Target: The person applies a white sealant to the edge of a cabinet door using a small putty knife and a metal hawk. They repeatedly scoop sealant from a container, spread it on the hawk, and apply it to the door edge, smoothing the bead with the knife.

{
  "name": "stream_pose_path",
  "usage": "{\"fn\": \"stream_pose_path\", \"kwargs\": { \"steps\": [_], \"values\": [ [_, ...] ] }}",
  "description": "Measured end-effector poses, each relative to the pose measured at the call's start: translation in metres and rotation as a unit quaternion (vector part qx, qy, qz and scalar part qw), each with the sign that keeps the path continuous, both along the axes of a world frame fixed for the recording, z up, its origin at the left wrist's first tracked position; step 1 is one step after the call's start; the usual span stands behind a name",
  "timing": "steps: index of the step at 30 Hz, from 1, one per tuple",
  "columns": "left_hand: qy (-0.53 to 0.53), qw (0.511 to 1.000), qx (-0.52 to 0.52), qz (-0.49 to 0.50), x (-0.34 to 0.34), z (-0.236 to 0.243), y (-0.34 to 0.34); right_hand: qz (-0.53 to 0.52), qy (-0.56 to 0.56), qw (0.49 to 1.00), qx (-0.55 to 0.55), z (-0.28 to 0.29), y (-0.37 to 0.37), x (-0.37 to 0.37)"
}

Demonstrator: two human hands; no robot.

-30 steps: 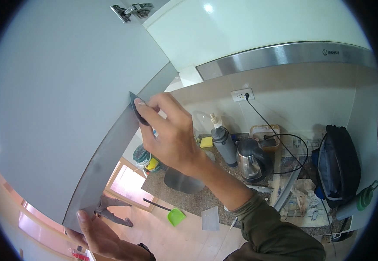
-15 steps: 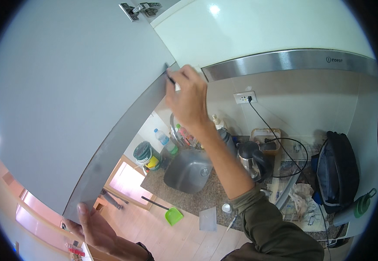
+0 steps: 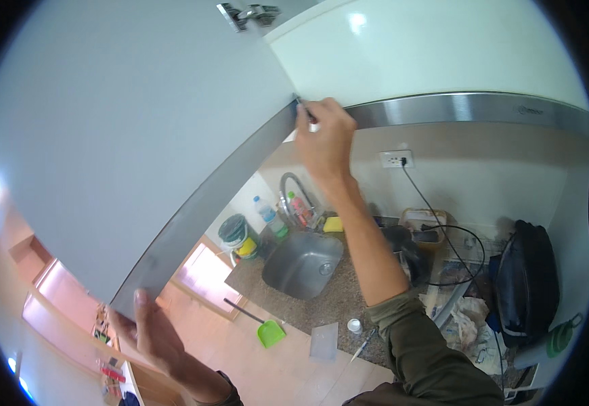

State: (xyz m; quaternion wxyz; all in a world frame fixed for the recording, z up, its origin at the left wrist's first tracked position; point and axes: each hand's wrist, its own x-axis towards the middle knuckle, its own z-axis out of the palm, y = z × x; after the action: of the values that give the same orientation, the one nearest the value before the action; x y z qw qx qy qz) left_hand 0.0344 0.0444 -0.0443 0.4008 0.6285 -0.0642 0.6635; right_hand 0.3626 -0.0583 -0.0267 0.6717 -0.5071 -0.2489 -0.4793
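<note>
An open pale grey cabinet door (image 3: pixel 139 142) fills the upper left, with a metal hinge (image 3: pixel 248 15) at its top. Along its lower edge runs a grey strip (image 3: pixel 206 203). My left hand (image 3: pixel 156 342) grips the strip's near lower corner, thumb on the strip and fingers behind. At the strip's far end, close to the range hood (image 3: pixel 443 111), my right hand (image 3: pixel 328 139) pinches a thin dark pen-like tool (image 3: pixel 304 108). Its tip meets the door's corner; blur and fingers hide its exact kind.
Below is a speckled counter (image 3: pixel 281 310) with a steel sink (image 3: pixel 274 274), a bucket (image 3: pixel 235 233) and bottles. A dark bag (image 3: pixel 528 284) and cord (image 3: pixel 437 213) lie right. A small white cup (image 3: pixel 355 325) and slim brush (image 3: pixel 362 346) sit at the counter's front. A green dustpan (image 3: pixel 271 333) rests on the floor.
The view has shifted, moving the door and both hands rightward in the picture. My right hand stays at the strip's far end with the tool; my left keeps its hold on the near corner.
</note>
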Motion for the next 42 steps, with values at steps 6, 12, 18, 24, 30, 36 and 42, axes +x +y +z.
{"fn": "stream_pose_path", "kwargs": {
  "steps": [6, 12, 18, 24, 30, 36, 42],
  "values": [
    [0.020, 0.997, -0.038, -0.064, -0.003, 0.004, 0.022, 0.475, -0.025, 0.876, 0.082, -0.002, -0.005, -0.052],
    [0.018, 1.000, 0.004, -0.005, 0.006, 0.003, 0.015, 0.463, -0.042, 0.885, 0.043, 0.009, 0.001, -0.070],
    [0.022, 0.999, 0.006, 0.024, 0.006, 0.006, 0.013, 0.383, -0.097, 0.916, -0.072, 0.012, 0.005, -0.111],
    [0.016, 1.000, 0.020, -0.005, 0.009, 0.005, 0.017, 0.440, -0.112, 0.891, 0.010, 0.012, 0.017, -0.110],
    [-0.037, 0.998, 0.017, 0.042, 0.019, -0.007, 0.005, 0.435, -0.151, 0.881, 0.112, -0.007, -0.003, -0.098],
    [0.002, 0.995, 0.016, -0.102, 0.049, -0.028, 0.014, 0.250, -0.309, 0.916, -0.045, 0.005, -0.008, -0.076],
    [0.017, 0.988, -0.076, -0.135, 0.096, -0.002, -0.018, 0.124, -0.447, 0.877, -0.127, 0.021, -0.013, -0.064]
  ]
}}
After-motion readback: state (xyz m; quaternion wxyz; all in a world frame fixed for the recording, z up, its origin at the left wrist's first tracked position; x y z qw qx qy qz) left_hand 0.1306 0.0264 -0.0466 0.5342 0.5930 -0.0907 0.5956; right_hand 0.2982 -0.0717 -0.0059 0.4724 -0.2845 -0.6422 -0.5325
